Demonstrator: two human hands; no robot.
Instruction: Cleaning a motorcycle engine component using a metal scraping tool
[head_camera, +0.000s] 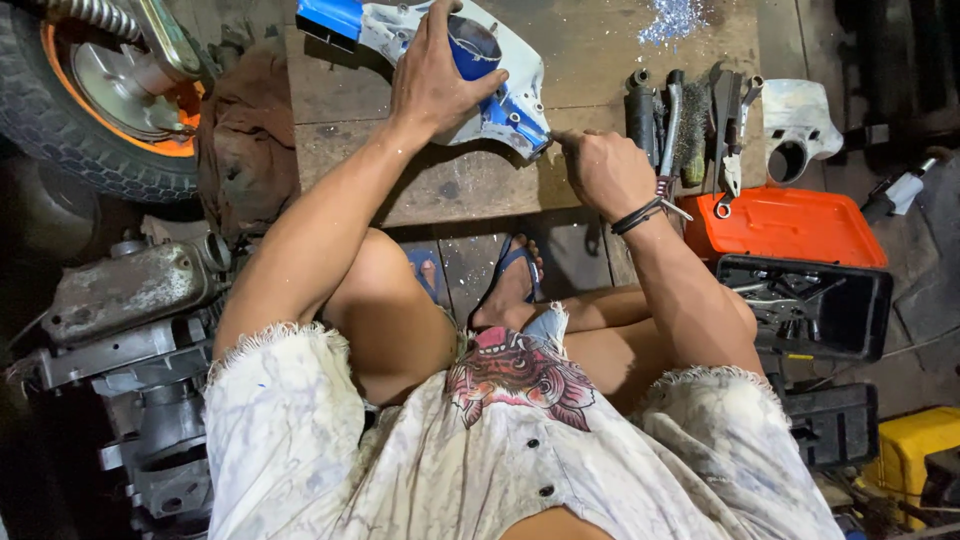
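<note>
A blue and white metal cover part (505, 95) lies on a low wooden bench (440, 180) in front of me. My left hand (435, 75) presses down on it, fingers wrapped over its round blue opening. Clenched around a small tool, my right hand (600, 170) has the tool's tip touching the part's lower right corner. The tool itself is mostly hidden in the fist. I sit low with knees bent and sandalled feet under the bench.
Several hand tools and a wire brush (690, 125) lie on the bench's right side beside a white housing (800, 120). An orange case lid (785, 225) and black tool tray (805, 300) sit to the right. A motorcycle wheel (100, 90) and engine parts (130, 300) stand left.
</note>
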